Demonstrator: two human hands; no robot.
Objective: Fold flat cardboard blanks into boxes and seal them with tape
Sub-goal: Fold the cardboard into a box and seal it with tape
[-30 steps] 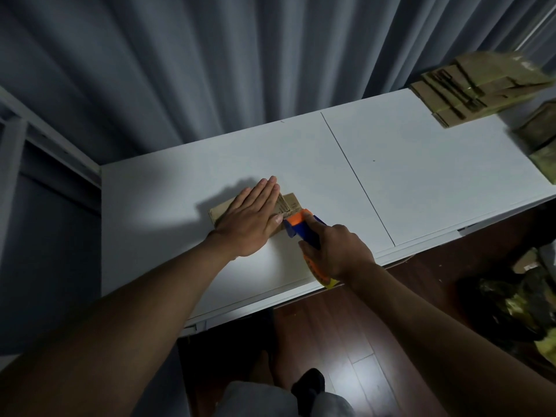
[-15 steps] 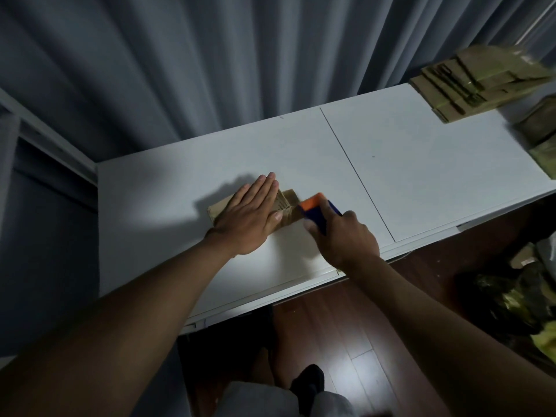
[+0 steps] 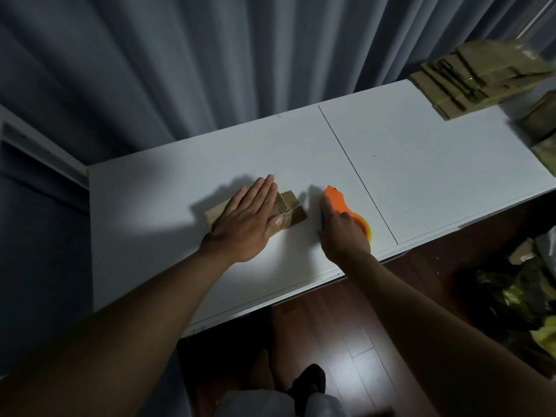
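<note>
A small brown cardboard box [image 3: 293, 209] lies on the white table [image 3: 421, 164] near its middle. My left hand [image 3: 248, 218] presses flat on top of the box with straight fingers, covering most of it. To the right of the box, apart from it, my right hand [image 3: 341, 233] grips an orange tape dispenser [image 3: 338, 203] with a yellow-green roll at its rear. The dispenser's front points away from me.
A stack of flat cardboard blanks [image 3: 472, 82] sits at the table's far right corner, with more cardboard [image 3: 541, 127] at the right edge. Grey curtains hang behind the table. Dark bags [image 3: 517, 293] lie on the wooden floor at the right.
My right hand has drawn the tape dispenser to the right, off the box's end. My left hand has stayed pressed on the box.
</note>
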